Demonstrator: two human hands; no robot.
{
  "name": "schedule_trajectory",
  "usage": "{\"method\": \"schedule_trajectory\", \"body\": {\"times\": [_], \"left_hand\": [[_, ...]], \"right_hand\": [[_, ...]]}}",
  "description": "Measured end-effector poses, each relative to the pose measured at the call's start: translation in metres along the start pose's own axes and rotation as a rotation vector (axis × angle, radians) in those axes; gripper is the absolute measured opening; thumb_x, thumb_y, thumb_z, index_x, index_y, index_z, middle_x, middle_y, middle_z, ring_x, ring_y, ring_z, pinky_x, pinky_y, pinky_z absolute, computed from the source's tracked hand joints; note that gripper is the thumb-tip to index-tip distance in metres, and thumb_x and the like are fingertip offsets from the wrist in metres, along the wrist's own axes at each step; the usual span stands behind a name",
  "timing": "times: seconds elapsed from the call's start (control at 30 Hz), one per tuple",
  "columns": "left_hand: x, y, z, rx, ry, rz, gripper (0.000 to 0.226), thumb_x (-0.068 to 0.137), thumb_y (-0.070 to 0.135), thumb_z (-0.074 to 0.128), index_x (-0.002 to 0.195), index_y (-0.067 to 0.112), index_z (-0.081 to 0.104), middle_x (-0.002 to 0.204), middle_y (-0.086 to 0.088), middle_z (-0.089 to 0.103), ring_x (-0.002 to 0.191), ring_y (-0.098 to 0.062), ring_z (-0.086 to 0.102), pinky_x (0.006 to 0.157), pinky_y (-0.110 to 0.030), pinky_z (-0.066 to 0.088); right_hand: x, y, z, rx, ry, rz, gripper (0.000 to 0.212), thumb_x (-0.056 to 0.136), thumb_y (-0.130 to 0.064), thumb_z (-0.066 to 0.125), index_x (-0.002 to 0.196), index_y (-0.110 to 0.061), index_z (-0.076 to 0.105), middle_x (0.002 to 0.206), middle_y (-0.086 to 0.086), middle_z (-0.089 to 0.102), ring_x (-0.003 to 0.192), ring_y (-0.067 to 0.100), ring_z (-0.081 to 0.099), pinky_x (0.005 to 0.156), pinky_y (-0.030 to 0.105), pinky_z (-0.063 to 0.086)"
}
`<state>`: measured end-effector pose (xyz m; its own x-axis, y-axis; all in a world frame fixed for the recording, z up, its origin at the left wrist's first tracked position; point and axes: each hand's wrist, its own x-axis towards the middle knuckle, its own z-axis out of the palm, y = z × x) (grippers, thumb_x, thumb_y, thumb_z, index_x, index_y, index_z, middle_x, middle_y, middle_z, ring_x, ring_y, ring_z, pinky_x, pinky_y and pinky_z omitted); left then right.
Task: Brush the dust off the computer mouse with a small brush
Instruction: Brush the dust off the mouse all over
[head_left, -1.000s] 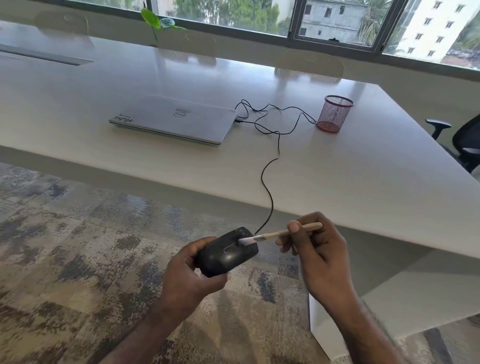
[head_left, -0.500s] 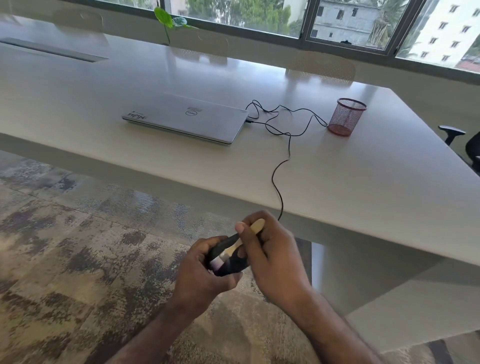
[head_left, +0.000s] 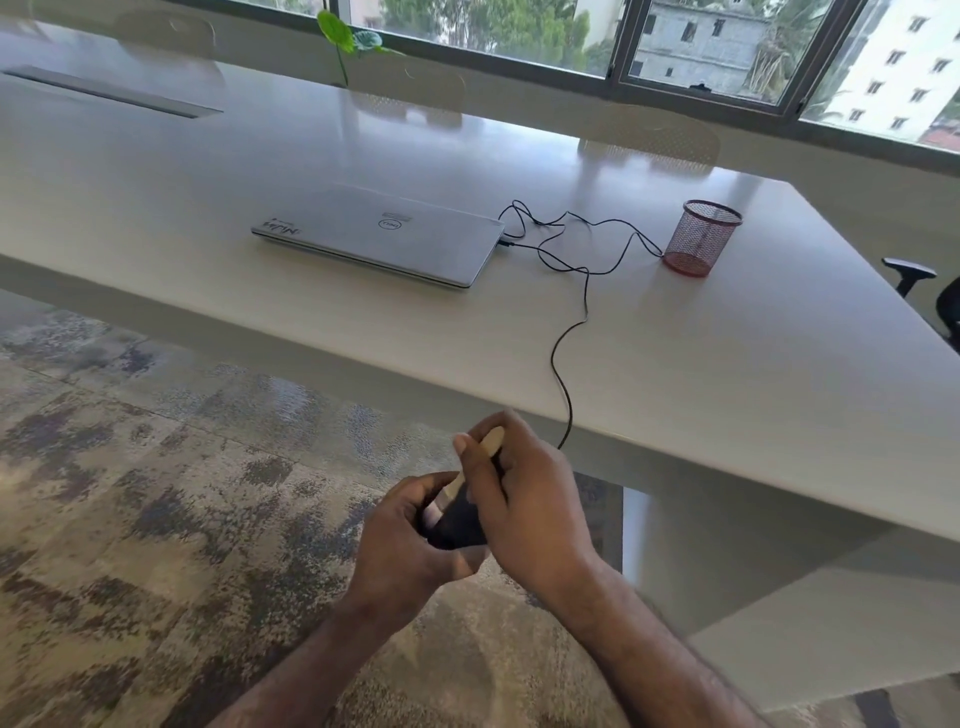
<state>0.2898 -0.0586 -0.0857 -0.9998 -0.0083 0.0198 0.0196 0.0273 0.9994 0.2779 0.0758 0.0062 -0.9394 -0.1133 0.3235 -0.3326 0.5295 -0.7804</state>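
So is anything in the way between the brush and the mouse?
Nothing visible is. The right hand holds the small brush with its bristles down on the black mouse, which the left hand grips from below.

Single head-worn wide-angle view, looking forward and down from off the near edge of the large pale rectangular table. Floor and both forearms close below the table edge; windows beyond the table's far side. Strong edge distortion.
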Motion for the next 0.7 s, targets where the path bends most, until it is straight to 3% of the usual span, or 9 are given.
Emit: {"method": "schedule_trajectory", "body": {"times": [0.07,0.13,0.23,0.33,0.43,0.5,0.57,0.7], "left_hand": [[0.001,-0.001,0.0,0.032,-0.01,0.0,0.051,0.051,0.0,0.09,0.087,0.031,0.073,0.066,0.016,0.058,0.057,0.001,0.056,0.053,-0.013,0.047],[0.001,-0.002,0.001,0.045,0.003,-0.004,0.046,0.047,0.01,0.091,0.081,0.031,0.07,0.078,0.01,0.066,0.067,-0.006,0.065,0.059,-0.019,0.053],[0.001,-0.003,0.003,0.03,0.029,-0.018,0.061,0.04,0.022,0.092,0.098,0.035,0.077,0.099,0.001,0.076,0.086,-0.013,0.076,0.067,-0.026,0.062],[0.001,-0.005,0.004,-0.002,0.04,-0.019,0.07,0.038,0.022,0.093,0.101,0.051,0.077,0.105,0.004,0.077,0.093,-0.013,0.077,0.069,-0.026,0.063],[0.002,-0.007,0.003,0.018,0.021,-0.038,0.056,0.04,0.022,0.093,0.088,0.042,0.076,0.091,0.005,0.076,0.079,-0.011,0.075,0.063,-0.023,0.058],[0.001,-0.007,0.001,0.025,-0.001,-0.034,0.049,0.042,0.02,0.092,0.086,0.036,0.076,0.078,0.011,0.072,0.068,-0.005,0.07,0.058,-0.019,0.055],[0.001,-0.006,0.0,0.021,-0.014,-0.03,0.062,0.043,0.02,0.091,0.102,0.033,0.079,0.081,0.01,0.075,0.07,-0.005,0.071,0.059,-0.018,0.056],[0.001,-0.005,0.0,-0.001,-0.014,-0.009,0.067,0.044,0.013,0.094,0.103,0.039,0.079,0.1,-0.002,0.08,0.084,-0.013,0.078,0.065,-0.021,0.059]], "right_hand": [[0.002,0.0,0.002,-0.066,-0.004,-0.027,0.018,0.103,-0.038,0.057,0.089,-0.028,0.054,0.06,-0.01,0.059,0.057,0.01,0.059,0.057,0.032,0.05],[0.006,0.003,-0.001,-0.089,0.051,-0.054,0.018,0.103,-0.037,0.057,0.089,-0.027,0.053,0.06,-0.013,0.057,0.055,0.007,0.056,0.054,0.027,0.048],[0.012,0.007,-0.01,-0.109,0.116,-0.043,0.019,0.104,-0.034,0.056,0.087,-0.028,0.05,0.056,-0.018,0.053,0.051,0.002,0.054,0.051,0.016,0.04],[0.012,0.008,-0.017,-0.06,0.168,0.01,0.021,0.103,-0.032,0.059,0.085,-0.023,0.053,0.058,-0.013,0.057,0.054,0.005,0.058,0.051,0.023,0.046],[0.006,0.005,-0.02,0.086,0.166,0.042,0.02,0.102,-0.031,0.061,0.083,-0.027,0.055,0.06,-0.003,0.063,0.057,0.016,0.063,0.055,0.039,0.053],[0.001,0.003,-0.018,0.139,0.064,0.05,0.019,0.101,-0.033,0.061,0.084,-0.029,0.055,0.061,-0.002,0.064,0.056,0.014,0.063,0.053,0.035,0.054],[-0.001,0.005,-0.016,0.095,-0.013,0.057,0.018,0.101,-0.034,0.062,0.085,-0.029,0.055,0.06,-0.005,0.064,0.055,0.009,0.061,0.053,0.029,0.052],[0.005,0.012,-0.021,0.02,0.087,0.053,0.019,0.102,-0.031,0.062,0.086,-0.023,0.057,0.059,-0.007,0.061,0.054,0.009,0.059,0.053,0.026,0.048]]}}
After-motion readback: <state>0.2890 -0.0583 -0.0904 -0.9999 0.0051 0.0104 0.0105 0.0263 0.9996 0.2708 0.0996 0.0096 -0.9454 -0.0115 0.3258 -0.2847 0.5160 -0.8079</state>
